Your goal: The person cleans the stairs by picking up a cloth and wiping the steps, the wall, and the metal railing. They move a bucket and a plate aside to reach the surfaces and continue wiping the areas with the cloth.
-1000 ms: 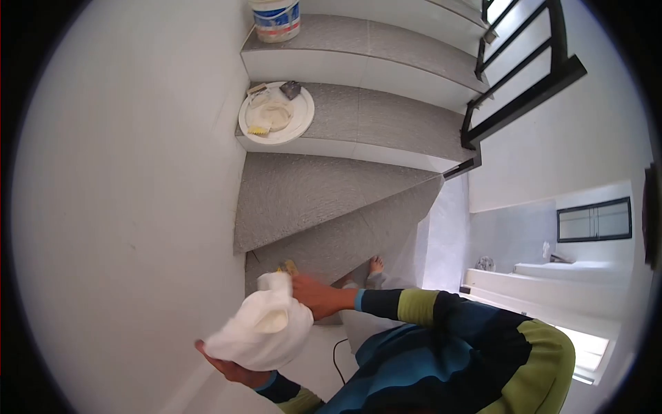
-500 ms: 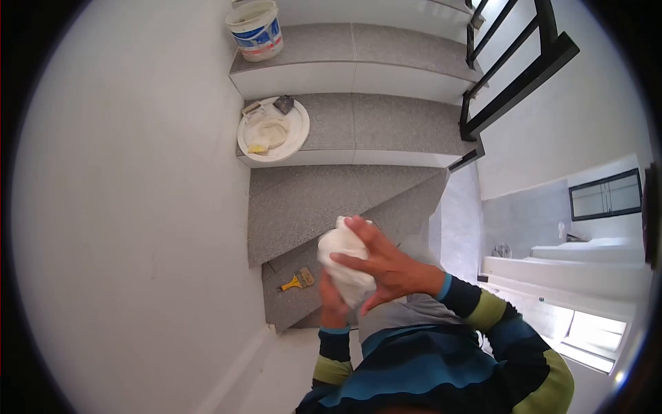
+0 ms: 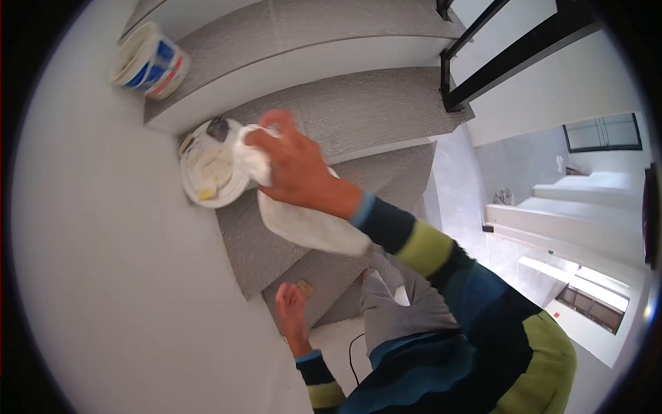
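Observation:
A soft white bag-like bundle hangs from my right hand, which is closed around its bunched end. Its loose part trails under my wrist, over the steps, and I cannot make out what is in it. Lower down, my left hand is raised with nothing in it, its fingers loosely bent and a little apart. Beside those fingers lies a paintbrush, partly hidden by the hand. Left of the bundle sits a round white lid on a stair, bearing pale paste, a yellow piece and a dark piece.
A white bucket with blue and red markings stands on a higher step against the wall. Black railing borders the stairs on the right. Below, at right, is a lower floor. A thin black cable lies near my legs.
My right hand has carried the white bundle up and left towards the lid, and the bundle now hangs stretched out. My left hand has let go of it and moved down-left. The view has tilted.

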Motion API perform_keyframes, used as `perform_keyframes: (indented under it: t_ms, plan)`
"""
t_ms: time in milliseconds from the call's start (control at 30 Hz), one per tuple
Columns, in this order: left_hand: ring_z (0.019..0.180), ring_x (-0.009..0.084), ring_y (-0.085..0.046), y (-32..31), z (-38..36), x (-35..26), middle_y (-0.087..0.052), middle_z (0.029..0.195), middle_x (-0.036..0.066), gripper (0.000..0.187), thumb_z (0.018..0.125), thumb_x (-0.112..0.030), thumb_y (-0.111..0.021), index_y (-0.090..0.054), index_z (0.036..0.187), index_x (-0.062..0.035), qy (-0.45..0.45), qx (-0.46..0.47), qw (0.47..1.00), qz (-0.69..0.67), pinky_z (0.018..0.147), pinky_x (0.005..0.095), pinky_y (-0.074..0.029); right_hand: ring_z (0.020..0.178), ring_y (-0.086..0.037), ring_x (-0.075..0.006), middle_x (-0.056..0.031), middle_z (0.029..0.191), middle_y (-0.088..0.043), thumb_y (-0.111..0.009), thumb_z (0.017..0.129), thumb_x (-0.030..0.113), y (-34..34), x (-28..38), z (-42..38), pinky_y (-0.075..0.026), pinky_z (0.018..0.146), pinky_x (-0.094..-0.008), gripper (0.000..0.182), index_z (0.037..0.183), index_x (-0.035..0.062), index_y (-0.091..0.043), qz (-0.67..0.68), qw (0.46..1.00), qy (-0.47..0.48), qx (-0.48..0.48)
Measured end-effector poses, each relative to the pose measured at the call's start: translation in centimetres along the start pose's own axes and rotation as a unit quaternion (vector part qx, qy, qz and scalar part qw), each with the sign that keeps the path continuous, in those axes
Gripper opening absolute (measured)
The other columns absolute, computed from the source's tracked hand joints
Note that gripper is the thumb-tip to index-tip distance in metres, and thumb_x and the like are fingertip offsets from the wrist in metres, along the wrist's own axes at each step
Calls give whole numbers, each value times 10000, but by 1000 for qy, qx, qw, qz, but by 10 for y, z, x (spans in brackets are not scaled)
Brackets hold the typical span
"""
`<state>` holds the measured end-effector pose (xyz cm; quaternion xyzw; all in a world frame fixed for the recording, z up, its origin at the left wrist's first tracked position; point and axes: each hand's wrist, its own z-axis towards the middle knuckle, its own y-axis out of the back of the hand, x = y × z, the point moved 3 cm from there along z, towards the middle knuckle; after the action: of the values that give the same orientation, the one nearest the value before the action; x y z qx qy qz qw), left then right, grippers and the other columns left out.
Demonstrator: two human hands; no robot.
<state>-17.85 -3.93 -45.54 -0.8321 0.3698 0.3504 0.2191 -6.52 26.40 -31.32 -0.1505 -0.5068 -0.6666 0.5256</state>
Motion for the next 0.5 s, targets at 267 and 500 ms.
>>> perform_keyframes:
  t_ms: [267,500]
  plan:
    - [943,181,-546,-26,19,-20,-560,1047,95,448,892,-398,-488,-492,1158,-37,129,-73,969,197,809,307,-431,1328,-69,-435,-167,1468,-84,-586,754,481,-138,-250,-21,-212,957,-633,673,1345,267,-345,-170,967,-32,189]
    - [951,202,-558,-96,13,-71,-565,1058,129,429,887,-338,-518,-486,1145,3,131,34,935,328,829,333,-447,1163,-405,-325,-146,1243,-439,-568,782,186,-97,-300,-33,-354,931,-461,446,1217,180,-467,-201,976,9,83]
